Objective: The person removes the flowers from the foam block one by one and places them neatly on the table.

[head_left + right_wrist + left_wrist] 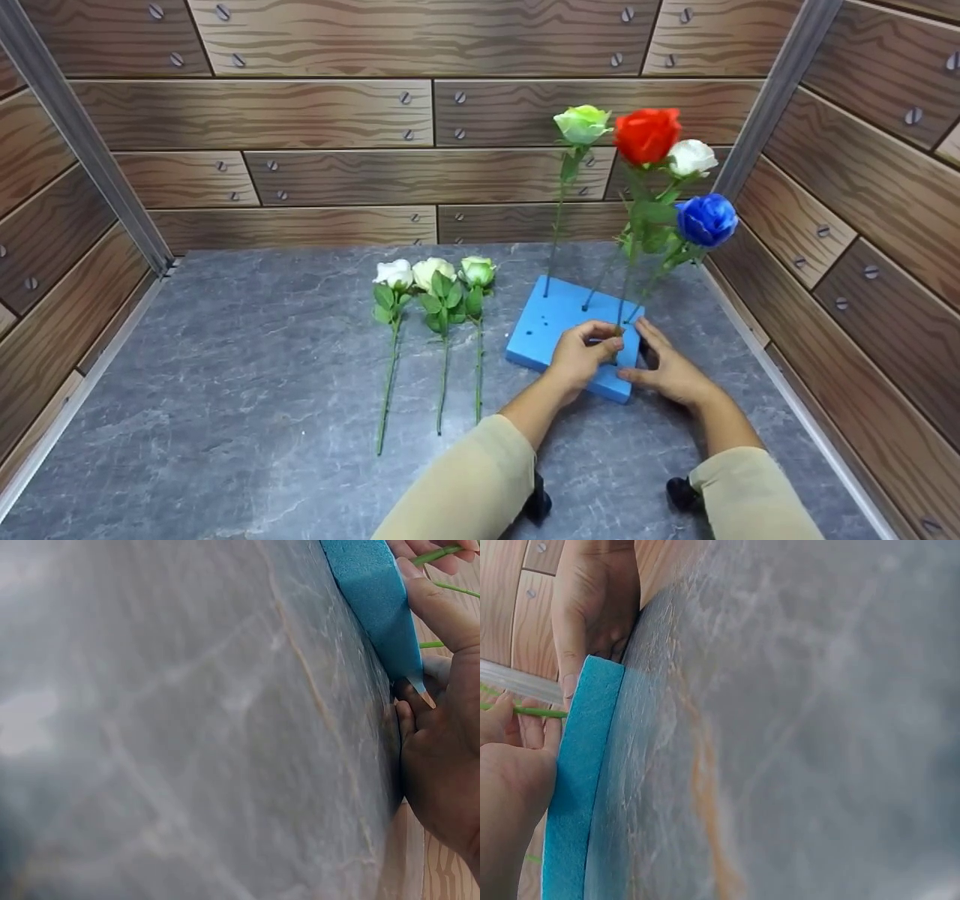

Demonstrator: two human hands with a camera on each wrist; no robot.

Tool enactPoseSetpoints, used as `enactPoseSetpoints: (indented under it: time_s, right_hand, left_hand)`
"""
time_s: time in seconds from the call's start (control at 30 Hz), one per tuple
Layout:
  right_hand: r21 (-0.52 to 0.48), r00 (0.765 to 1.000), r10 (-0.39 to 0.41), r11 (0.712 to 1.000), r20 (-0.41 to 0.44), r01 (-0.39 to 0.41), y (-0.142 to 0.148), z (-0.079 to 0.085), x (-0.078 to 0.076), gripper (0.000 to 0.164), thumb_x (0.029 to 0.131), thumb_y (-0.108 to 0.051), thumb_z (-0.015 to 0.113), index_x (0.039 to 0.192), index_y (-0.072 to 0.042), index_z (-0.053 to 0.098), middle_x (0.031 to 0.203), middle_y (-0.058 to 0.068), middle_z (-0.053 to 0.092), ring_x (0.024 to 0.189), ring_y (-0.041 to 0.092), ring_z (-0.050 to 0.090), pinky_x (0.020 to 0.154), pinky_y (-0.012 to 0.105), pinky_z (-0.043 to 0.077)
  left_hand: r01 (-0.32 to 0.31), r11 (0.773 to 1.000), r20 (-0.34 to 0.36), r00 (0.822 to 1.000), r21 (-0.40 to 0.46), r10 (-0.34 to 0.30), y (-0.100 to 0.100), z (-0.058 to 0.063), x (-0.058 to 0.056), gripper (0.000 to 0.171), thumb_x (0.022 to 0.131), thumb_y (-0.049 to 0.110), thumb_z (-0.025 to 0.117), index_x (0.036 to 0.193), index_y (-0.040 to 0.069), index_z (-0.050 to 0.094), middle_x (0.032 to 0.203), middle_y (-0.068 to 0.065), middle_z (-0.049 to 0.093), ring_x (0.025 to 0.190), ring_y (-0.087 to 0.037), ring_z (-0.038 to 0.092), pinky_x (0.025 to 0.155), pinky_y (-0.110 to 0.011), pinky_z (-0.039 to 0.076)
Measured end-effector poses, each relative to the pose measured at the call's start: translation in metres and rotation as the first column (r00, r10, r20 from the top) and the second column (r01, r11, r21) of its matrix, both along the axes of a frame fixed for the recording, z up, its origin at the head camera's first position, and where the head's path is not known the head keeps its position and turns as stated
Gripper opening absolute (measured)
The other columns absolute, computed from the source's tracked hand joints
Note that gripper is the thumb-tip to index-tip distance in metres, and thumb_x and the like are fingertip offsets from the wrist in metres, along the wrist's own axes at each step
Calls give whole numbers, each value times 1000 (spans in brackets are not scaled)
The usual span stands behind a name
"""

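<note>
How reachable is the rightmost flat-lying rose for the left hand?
Probably yes: the green-tinged white rose lies beside the left forearm, nothing apparent in the way. But the left hand pinches the red rose by its stem, so it likely must let go first.

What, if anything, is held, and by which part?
The left hand pinches the red rose low on its stem; the right hand grips the blue block by its edge.

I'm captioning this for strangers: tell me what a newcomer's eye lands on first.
Probably the vivid red rose, high above the blue block, held low down by the left hand. Next, the blue rose, lower on the right, then three pale roses lying left of the block.
</note>
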State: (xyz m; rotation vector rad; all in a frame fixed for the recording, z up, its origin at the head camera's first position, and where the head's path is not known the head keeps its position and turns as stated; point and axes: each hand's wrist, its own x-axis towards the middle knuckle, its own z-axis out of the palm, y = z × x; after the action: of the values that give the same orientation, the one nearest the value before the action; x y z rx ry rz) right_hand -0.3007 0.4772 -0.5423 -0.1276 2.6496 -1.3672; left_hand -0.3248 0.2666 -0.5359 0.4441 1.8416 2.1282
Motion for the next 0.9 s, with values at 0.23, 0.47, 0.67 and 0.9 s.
enactPoseSetpoints:
  time_s: [0.23, 0.47, 0.67, 0.9]
  right_hand:
    - [24, 1000, -13, 1000, -6, 13, 1, -3, -1, 115, 95, -27, 86, 174, -5, 6, 181, 28, -7, 165, 58, -4, 132, 77, 11]
    - [20, 1000, 0, 1000, -14, 0, -2, -2, 0, 114, 95, -28, 86, 174, -4, 7, 182, 27, -6, 166, 57, -6, 132, 77, 9]
    - [34, 1000, 5, 999, -17, -4, -4, -2, -1, 113, 96, -33, 85, 174, -4, 8, 182, 26, -7, 166, 55, -7, 133, 75, 7]
    - [38, 1000, -1, 999, -4, 2, -1, 0, 1, 117, 96, -36, 85, 174, -6, 5, 182, 24, -9, 166, 55, -6, 133, 74, 10]
  left_hand:
    - [12, 998, -21, 1000, 64, -11, 0, -3, 0, 28, 106, 15, 71, 131, 0, 72, 132, -16, 73, 108, -15, 72, 100, -37, 64]
    - [-17, 996, -27, 999, 86, 20, -1, -3, -2, 28, 106, 12, 70, 130, -2, 71, 136, -22, 71, 105, -11, 71, 96, -34, 65]
    - [-18, 997, -56, 998, 77, 22, -7, 2, 0, 23, 106, 14, 71, 126, 4, 73, 135, -23, 71, 113, -28, 74, 95, -33, 66]
    - [-7, 997, -79, 997, 78, 13, -14, 11, 3, 22, 104, 12, 72, 125, 6, 74, 130, -23, 72, 104, -13, 73, 95, -33, 66]
